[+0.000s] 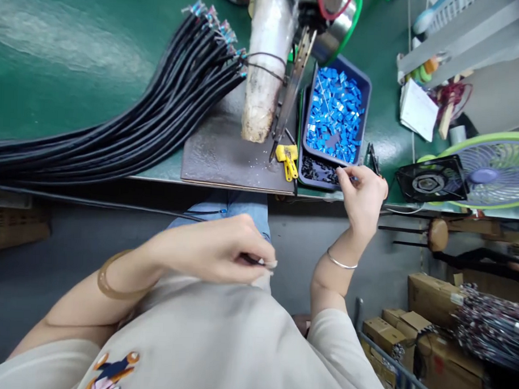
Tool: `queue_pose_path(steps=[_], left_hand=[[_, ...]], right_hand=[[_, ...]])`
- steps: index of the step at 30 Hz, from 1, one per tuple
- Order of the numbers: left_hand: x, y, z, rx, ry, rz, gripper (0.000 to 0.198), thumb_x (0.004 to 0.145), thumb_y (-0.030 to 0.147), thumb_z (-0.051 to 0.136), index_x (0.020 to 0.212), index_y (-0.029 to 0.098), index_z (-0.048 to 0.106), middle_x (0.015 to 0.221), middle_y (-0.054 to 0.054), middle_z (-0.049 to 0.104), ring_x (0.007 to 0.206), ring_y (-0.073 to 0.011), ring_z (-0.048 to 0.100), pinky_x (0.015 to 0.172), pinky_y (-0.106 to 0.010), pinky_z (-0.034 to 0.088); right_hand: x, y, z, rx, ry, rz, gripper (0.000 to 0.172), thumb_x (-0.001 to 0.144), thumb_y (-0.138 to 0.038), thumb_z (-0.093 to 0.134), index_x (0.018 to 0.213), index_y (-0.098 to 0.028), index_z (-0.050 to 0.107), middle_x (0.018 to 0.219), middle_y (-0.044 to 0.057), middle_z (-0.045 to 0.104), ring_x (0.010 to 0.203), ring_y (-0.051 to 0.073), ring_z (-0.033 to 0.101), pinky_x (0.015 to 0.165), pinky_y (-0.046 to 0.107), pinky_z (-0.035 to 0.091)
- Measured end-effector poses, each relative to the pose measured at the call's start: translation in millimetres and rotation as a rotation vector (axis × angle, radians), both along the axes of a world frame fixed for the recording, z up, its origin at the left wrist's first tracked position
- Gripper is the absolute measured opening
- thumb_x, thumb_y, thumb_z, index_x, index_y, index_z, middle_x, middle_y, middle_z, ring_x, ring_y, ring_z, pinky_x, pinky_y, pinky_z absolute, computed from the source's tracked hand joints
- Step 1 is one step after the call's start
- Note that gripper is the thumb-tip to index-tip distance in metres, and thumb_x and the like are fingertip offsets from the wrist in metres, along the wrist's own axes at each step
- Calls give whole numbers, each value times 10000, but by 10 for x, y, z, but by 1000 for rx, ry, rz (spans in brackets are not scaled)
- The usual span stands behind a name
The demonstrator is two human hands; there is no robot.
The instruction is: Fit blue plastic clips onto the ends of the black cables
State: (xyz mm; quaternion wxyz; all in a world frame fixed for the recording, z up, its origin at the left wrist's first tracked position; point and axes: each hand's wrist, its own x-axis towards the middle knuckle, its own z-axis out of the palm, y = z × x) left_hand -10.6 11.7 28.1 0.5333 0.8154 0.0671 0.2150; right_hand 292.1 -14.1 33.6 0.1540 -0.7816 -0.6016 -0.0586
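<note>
My left hand (pixel 227 250) is closed in front of my shirt, with a black cable (pixel 114 203) running to it from the left and a dark piece showing between the fingers. My right hand (pixel 364 195) is pinched over the front edge of a bin of small black parts (pixel 317 171); whether anything is between its fingertips is hidden. Partly over that bin sits a purple-grey tray (pixel 367 102) full of small blue pieces (pixel 334 106). Left of them lies a yellow clip (pixel 287 160) on a dark board (pixel 227 153).
A thick bundle of black cables (pixel 160 117) with stripped ends covers the green table (pixel 77 52). A wrapped tube with a browned end (pixel 266 75) and a metal rod (pixel 293 88) hang over the board. Fans (pixel 432 180) stand right; cardboard boxes (pixel 435 294) are below.
</note>
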Motion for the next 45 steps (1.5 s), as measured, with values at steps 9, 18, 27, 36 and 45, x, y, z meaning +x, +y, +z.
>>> queue_pose_path(steps=[9,18,27,36,45], left_hand=[[-94,227,-417,-1246,-296,201,244,680,320,806,656,186,604,434,66,398,337,-29,260,326,-184,184],[103,199,-284,-1109,-245,434,154,741,232,739,786,154,613,532,51,459,388,-19,293,375,-201,82],[217,159,-278,-928,-259,519,127,806,214,671,738,130,606,508,54,451,466,-29,369,430,-170,228],[264,139,-184,-810,-233,589,123,799,192,671,734,123,594,542,59,465,480,-21,377,455,-159,291],[280,124,-206,-734,-231,617,153,789,198,668,717,136,549,588,50,460,502,-26,379,454,-148,325]], right_hand=[[-52,148,-182,15,44,23,120,845,-245,619,841,-189,726,812,33,690,688,143,541,689,294,372],[-48,155,-184,7,63,12,138,814,-257,591,804,-180,706,771,33,679,647,138,526,677,303,388],[-356,71,-173,398,333,-75,96,785,-252,631,770,-166,671,708,3,612,532,87,415,589,278,385],[-1387,-140,-216,456,1072,171,75,781,-145,669,740,-207,673,704,-43,578,575,48,453,498,204,321],[-1416,-114,-276,384,1090,166,59,796,-184,671,741,-201,657,695,-46,560,554,46,407,485,218,293]])
